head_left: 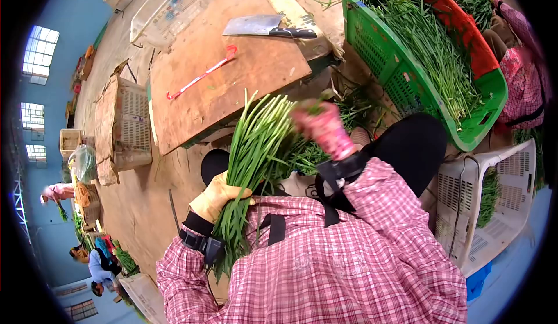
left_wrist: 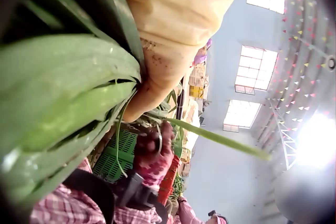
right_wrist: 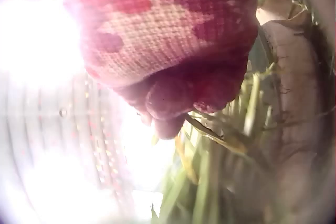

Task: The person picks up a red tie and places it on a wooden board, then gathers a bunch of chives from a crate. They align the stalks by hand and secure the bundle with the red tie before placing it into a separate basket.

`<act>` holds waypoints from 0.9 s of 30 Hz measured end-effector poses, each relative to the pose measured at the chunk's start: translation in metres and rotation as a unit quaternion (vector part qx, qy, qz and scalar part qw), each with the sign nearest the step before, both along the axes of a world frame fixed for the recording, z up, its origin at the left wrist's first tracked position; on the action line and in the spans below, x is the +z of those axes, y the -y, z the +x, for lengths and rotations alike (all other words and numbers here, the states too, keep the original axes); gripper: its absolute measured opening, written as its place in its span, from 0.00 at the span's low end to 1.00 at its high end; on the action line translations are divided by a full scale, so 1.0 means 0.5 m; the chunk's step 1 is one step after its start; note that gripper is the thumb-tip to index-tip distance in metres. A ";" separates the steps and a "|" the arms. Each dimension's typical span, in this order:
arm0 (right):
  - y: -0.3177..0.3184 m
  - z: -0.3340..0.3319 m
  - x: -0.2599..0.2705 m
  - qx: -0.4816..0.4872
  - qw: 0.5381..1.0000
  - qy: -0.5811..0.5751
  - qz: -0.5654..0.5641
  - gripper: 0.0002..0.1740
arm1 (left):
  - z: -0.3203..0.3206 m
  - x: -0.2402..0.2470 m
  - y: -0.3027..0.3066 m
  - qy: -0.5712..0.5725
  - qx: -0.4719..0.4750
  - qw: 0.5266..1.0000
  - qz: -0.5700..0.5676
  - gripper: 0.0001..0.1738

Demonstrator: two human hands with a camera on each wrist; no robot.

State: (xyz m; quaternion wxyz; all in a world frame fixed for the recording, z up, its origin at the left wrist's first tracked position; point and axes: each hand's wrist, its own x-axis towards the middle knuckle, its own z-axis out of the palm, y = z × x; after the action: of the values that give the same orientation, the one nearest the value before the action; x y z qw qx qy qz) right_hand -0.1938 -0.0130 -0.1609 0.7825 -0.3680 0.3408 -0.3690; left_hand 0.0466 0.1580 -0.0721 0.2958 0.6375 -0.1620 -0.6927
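Note:
My left hand point(head_left: 218, 198), in a cream glove, grips a thick bunch of garlic chives point(head_left: 250, 144) low on its leaves, with the pale stalk ends pointing up and away from me. In the left wrist view broad green leaves point(left_wrist: 63, 98) fill the near side, and the thumb lies across them. Just right of the stalk ends, my right hand point(head_left: 325, 127) in a red patterned glove is blurred. Its fingers point(right_wrist: 170, 98) are curled in the right wrist view and pinch a thin, yellowish leaf point(right_wrist: 218, 139) beside the stalks.
A wooden board point(head_left: 232, 80) ahead bears a cleaver point(head_left: 253, 25) and a red-and-white hooked strip point(head_left: 203, 78). Loose greens point(head_left: 314, 152) lie beyond my lap. At right stand a green crate point(head_left: 378, 51) of greens and a white crate point(head_left: 459, 208); another person point(head_left: 517, 86) sits behind.

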 end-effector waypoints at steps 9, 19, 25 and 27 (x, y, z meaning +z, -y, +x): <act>0.036 -0.082 -0.039 0.182 0.706 -0.594 -0.341 0.27 | 0.022 0.056 -0.041 0.021 0.038 0.999 -0.002 0.28; -0.027 0.070 -0.009 0.098 0.806 -0.462 -0.356 0.15 | -0.017 0.033 -0.021 0.047 0.014 0.999 -0.021 0.26; 0.005 0.000 0.020 -0.014 0.953 -0.243 -0.180 0.21 | 0.004 0.023 -0.028 0.049 0.056 0.997 -0.025 0.23; -0.010 0.034 0.052 0.151 0.878 -0.375 -0.257 0.28 | -0.005 0.017 -0.019 0.043 0.046 0.998 -0.023 0.23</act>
State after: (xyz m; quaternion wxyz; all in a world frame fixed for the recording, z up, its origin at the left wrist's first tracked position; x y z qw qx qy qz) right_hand -0.1766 -0.0078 -0.1347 0.5203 -0.7138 0.4421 -0.1558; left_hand 0.0439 0.1677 -0.0637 0.3347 0.6666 -0.1614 -0.6462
